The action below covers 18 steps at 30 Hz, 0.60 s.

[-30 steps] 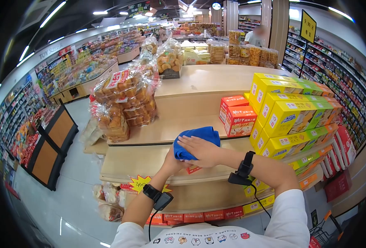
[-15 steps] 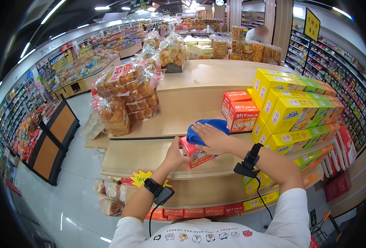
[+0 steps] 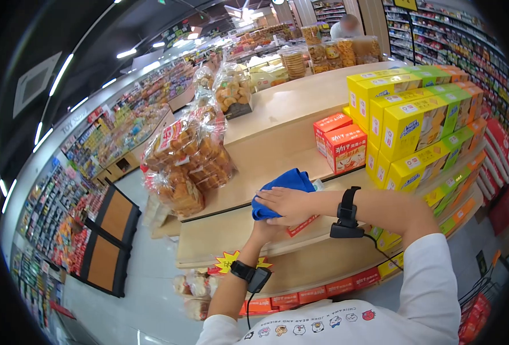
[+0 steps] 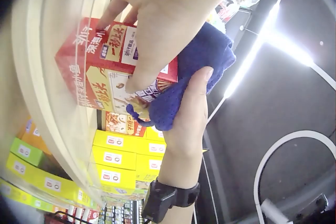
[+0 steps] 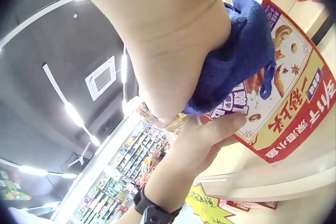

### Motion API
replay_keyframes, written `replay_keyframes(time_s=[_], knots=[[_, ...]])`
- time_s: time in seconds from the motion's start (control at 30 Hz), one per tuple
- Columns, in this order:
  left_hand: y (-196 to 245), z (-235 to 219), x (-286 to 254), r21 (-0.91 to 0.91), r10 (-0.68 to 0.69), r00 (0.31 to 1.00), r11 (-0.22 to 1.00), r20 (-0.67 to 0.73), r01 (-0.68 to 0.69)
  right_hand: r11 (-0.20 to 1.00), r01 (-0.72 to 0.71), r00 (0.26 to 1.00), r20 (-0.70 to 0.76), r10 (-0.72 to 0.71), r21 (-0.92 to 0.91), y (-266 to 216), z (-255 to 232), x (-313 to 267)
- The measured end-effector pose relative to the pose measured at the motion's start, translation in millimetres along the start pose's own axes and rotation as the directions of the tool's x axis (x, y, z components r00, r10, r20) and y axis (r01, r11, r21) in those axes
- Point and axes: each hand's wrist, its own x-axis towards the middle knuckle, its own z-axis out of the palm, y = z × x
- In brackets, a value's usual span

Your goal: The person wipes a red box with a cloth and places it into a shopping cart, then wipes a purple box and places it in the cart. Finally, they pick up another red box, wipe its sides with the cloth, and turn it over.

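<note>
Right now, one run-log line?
left hand: grips red box | right hand: rests on blue cloth against box | nearby: yellow boxes

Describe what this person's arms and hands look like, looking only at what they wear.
Short white sleeves leave the forearms bare. Each wrist carries a black strap and blocky black unit with a thin black cable. The left hand and right hand are gloveless.

Tiered wooden shelf, pale finish: bagged bread stacked left, bagged round pastries far left, red boxes and yellow boxes right
</note>
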Motion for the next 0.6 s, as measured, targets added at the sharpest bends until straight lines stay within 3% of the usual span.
replay_keyframes(time_s=[0.03, 0.13, 0.17, 0.3, 0.6], knots=[[12, 0, 1, -0.059, -0.026, 1.0, 0.998, -0.011, 0.025, 1.0, -0.008, 1.0, 0.005, 0.008, 0.011, 2, -1, -2], [36, -1, 9, 0.021, -0.064, 0.998, 0.998, 0.026, 0.063, 0.998, -0.058, 0.998, 0.01, 0.057, 0.04, 11, -5, -9], [40, -3, 10, 0.146, -0.185, 0.982, 0.973, 0.041, 0.177, 0.996, -0.086, 0.996, 0.018, 0.086, 0.029, 16, -6, -12], [58, -1, 9, 0.043, -0.2, 0.977, 0.978, -0.073, 0.204, 0.982, -0.187, 0.981, 0.05, 0.188, -0.015, 36, -14, -27], [53, -1, 9, 0.055, -0.22, 0.973, 0.973, -0.075, 0.225, 0.963, -0.263, 0.964, 0.021, 0.264, -0.057, 42, -12, -32]])
